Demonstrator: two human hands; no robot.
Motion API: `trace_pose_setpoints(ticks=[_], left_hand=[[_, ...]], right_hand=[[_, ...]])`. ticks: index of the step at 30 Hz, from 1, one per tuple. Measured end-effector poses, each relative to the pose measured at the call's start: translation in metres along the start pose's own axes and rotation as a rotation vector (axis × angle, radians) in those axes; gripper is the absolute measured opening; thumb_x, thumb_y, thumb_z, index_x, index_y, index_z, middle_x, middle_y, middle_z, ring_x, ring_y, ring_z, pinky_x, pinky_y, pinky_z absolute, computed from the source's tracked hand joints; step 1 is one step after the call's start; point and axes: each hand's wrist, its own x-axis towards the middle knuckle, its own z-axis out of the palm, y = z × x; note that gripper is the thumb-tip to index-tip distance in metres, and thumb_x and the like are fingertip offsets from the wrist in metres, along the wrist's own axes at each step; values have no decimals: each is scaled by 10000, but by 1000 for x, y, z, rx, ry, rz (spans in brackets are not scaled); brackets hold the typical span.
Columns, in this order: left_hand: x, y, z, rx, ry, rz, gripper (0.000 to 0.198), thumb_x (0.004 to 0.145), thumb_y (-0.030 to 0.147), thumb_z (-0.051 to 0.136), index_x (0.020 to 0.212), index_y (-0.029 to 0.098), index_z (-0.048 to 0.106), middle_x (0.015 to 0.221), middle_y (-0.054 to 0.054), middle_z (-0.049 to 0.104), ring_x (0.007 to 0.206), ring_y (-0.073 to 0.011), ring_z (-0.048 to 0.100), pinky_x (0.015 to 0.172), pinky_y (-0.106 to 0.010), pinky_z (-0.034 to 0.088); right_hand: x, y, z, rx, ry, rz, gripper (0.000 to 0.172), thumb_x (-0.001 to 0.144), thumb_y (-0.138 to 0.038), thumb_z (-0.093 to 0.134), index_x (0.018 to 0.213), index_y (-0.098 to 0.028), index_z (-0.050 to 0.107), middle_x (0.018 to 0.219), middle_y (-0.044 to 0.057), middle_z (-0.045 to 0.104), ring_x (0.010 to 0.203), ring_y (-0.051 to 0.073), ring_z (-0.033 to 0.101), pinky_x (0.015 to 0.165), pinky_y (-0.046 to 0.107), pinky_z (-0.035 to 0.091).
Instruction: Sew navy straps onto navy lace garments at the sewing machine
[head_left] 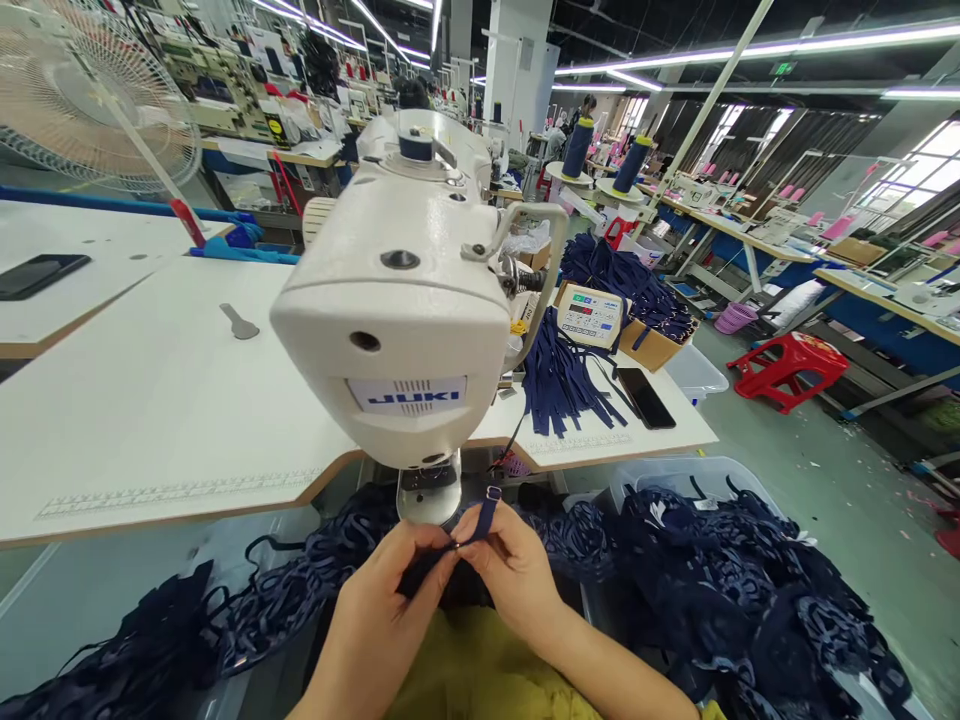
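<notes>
Both my hands meet just below the head of a white JUKI sewing machine (409, 300). My left hand (390, 590) pinches dark navy fabric at its fingertips. My right hand (510, 565) pinches a narrow navy strap (486, 515) that stands up between the fingers, with a small slider near its top. The machine's presser foot area (429, 490) sits right above my fingertips. Dark navy lace garments (300, 590) lie heaped under and around my hands.
A clear bin (679, 478) of navy garments stands at the right. On the white table (150, 400) lie a bundle of navy straps (562, 385), a phone (645, 397) and a control panel (591, 315). A fan (90, 95) stands far left, a red stool (787, 368) on the floor right.
</notes>
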Motion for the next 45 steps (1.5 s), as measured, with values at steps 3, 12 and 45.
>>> trace_pose_setpoints(ticks=[3, 12, 45], left_hand=[[0, 1, -1, 51, 14, 70, 86, 839, 365, 613, 860, 282, 623, 822, 60, 668, 718, -88, 641, 664, -146, 494], [-5, 0, 3, 313, 171, 449, 128, 937, 264, 487, 987, 214, 594, 927, 9, 658, 839, -55, 659, 885, -103, 464], [0, -39, -18, 864, 79, 860, 328, 899, 137, 484, 1208, 170, 587, 1254, -54, 638, 1129, -193, 600, 1050, -344, 330]], right_hand=[[-2, 6, 1, -83, 28, -63, 45, 905, -259, 597, 913, -277, 637, 866, -5, 623, 825, 147, 576, 762, 259, 446], [-5, 13, -5, -208, -18, -323, 118, 957, -223, 495, 970, -300, 584, 879, 11, 644, 784, 155, 603, 705, 292, 487], [38, 4, 4, -534, -67, 36, 69, 917, -275, 557, 893, -227, 600, 866, 20, 653, 821, 171, 600, 749, 277, 453]])
